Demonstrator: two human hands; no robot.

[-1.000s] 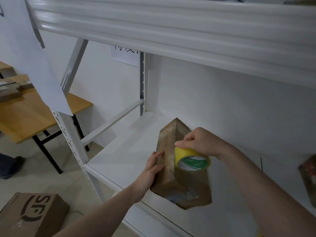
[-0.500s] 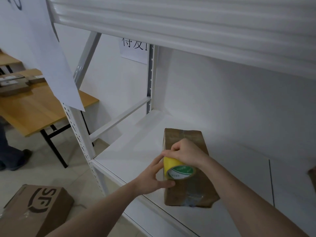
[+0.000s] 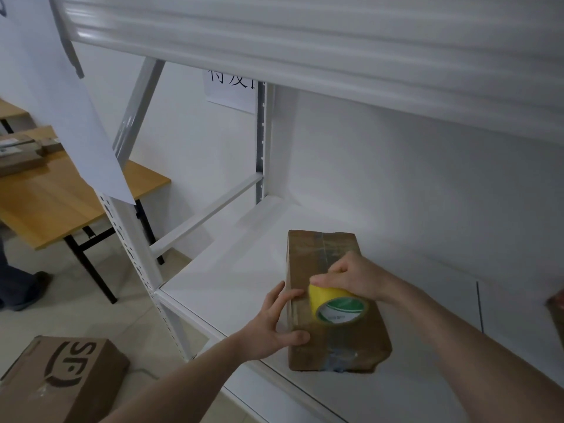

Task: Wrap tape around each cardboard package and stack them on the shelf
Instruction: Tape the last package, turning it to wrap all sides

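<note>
- A person's right hand (image 3: 351, 277) is gripping a yellow roll of packing tape (image 3: 335, 306), fingers curled over its top, and is holding the roll against the upper face of a cardboard package (image 3: 323, 261).
- The left hand (image 3: 274, 325) is bracing the package's left side, fingers spread and straight along the edge, thumb pressing the near corner; it is holding nothing.
- The package is lying flat on the white metal shelf (image 3: 232, 276), near its front lip, directly under and between both hands, with bands of clear tape crossing its top and its near end.
- A second parcel (image 3: 557, 319) is showing only partly at the right edge of the same shelf, well apart from the hands.
- A paper sign (image 3: 229, 93) with printed characters is hanging behind the rack's rear upright.
- On the floor to the left, a printed cardboard box (image 3: 58, 380) is sitting beside the rack's front post.
- Beyond it, a wooden table (image 3: 52, 206) is carrying flat cardboard pieces (image 3: 21, 154).
</note>
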